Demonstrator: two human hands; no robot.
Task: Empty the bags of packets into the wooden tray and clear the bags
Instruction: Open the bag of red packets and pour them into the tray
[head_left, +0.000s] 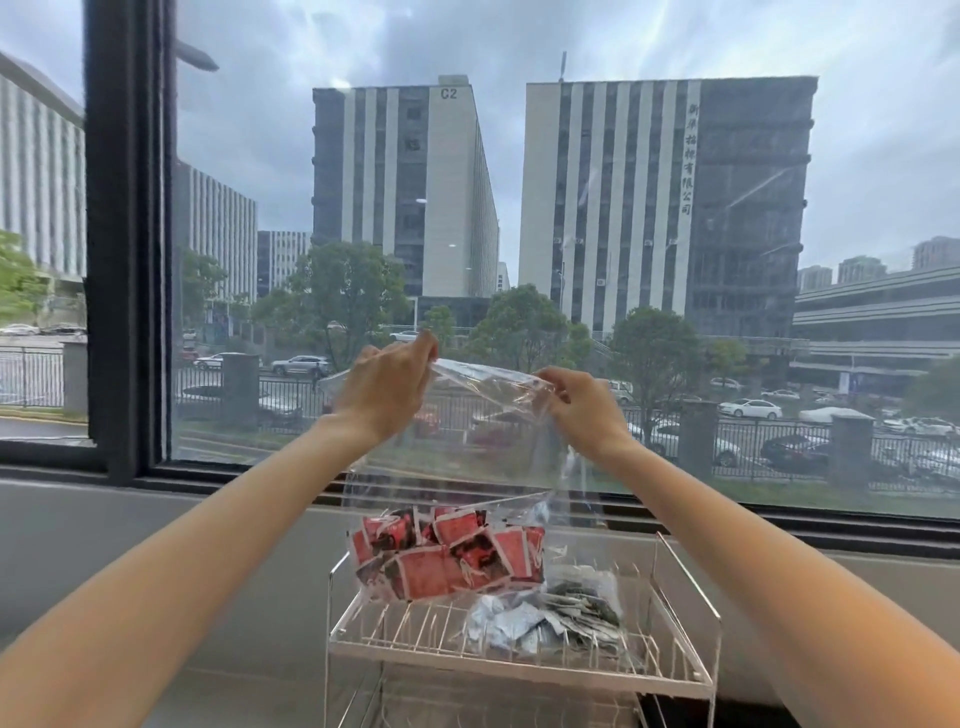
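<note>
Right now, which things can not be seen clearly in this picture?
- Wooden tray: nowhere in the head view; only a white wire rack shows.
- Rack's lower shelf: cut off by the bottom edge.
- Print on the red packets: too small and blurred.
- Grey packets: whether bagged or loose is unclear.
- Bag mouth: the left hand and right hand hide whether it is open.

A white wire rack (524, 657) stood at 6 o'clock. A black window frame (127, 234) rose at 9 o'clock. Striped buildings (665, 202) and parked cars (750, 409) lay beyond the glass.
</note>
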